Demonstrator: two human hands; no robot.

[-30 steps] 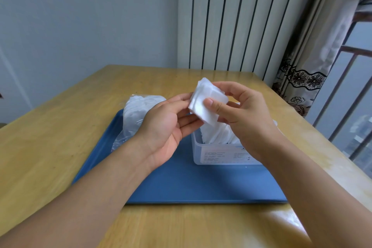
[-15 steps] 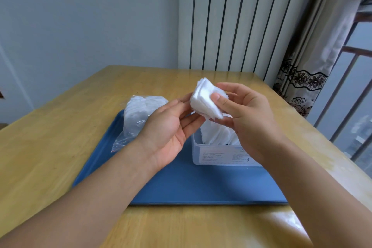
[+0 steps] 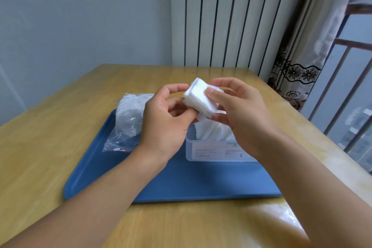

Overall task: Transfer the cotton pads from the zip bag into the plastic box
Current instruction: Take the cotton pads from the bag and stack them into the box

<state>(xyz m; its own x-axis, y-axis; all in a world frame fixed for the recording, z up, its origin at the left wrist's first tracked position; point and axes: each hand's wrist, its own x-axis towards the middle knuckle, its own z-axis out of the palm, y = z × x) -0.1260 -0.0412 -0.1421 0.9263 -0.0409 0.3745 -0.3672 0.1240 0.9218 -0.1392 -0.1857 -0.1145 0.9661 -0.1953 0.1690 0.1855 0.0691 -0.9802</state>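
Note:
A small stack of white cotton pads [image 3: 198,99] is held in the air above the clear plastic box [image 3: 211,150]. My right hand [image 3: 239,112] grips the stack, thumb on top and fingers behind. My left hand [image 3: 167,119] touches the stack's left edge with its fingertips and thumb. The box stands on the right part of the blue tray [image 3: 181,183] and holds several white pads [image 3: 209,132]. The clear zip bag [image 3: 127,122], still holding white pads, lies on the tray's left side, partly behind my left hand.
The tray rests on a wooden table [image 3: 50,147]. A radiator [image 3: 231,16] stands against the wall behind the table. A curtain [image 3: 308,46] and a window railing [image 3: 346,86] are at the right.
Both hands rose slightly with the stack. My left fingers curled in around the stack's left edge, and my right thumb shifted on top of it.

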